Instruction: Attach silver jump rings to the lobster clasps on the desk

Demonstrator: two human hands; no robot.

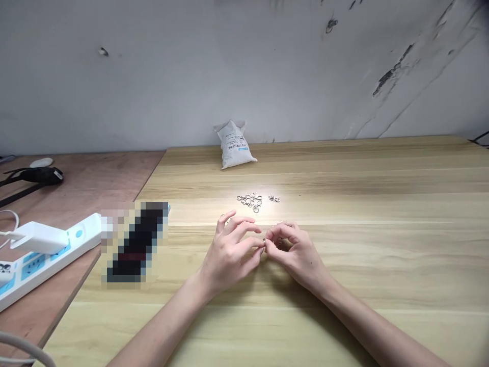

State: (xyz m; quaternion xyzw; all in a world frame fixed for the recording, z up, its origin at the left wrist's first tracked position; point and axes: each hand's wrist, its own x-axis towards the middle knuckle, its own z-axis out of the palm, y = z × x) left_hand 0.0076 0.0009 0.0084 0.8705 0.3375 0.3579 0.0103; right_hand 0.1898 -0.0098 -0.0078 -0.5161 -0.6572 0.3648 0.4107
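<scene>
Left hand point(229, 257) and right hand point(296, 257) pinch one tiny metal ring point(264, 243).

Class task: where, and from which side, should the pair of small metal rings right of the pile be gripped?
Grip the outer rim of the pair of small metal rings from above, coming from the near side. They seem to lie flat on the wooden tabletop, leaving the rim exposed, with the larger pile of rings off to their left.

Soft, even light fills the scene, with a bright band of glare across the pale wooden tabletop point(344, 265) around the small metal rings point(250, 200). Faint shadows lie beneath the left hand point(229, 252) and right hand point(298, 255). A pixelated block point(135, 242) obscures one area, and the grey wall point(244, 66) looks dimmer.
</scene>
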